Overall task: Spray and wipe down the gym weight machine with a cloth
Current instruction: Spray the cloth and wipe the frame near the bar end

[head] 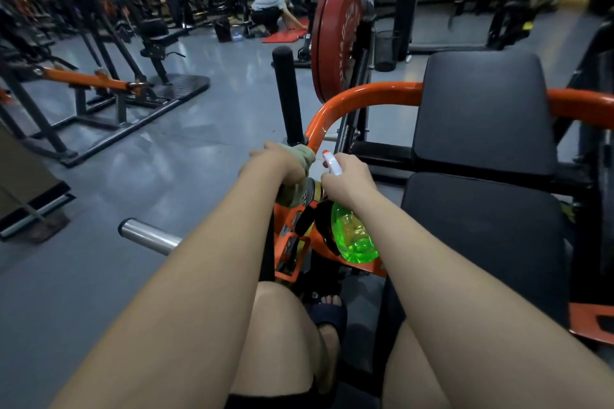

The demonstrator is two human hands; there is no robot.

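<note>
Wiping seemed in hand: the grip of the left hand (278,161) clenched a pale green cloth (304,152) against the weight machine's curved orange steel tube (349,95). The right hand (347,181), just beside, grasped a translucent green plastic spray bottle (354,237). The next move likely called for sliding the cloth along the tube.

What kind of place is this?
Most likely a gym's weight room. A big red weight plate stands upright just ahead, black seat pads sit on an orange frame, and more exercise machines stand across the grey floor.
</note>
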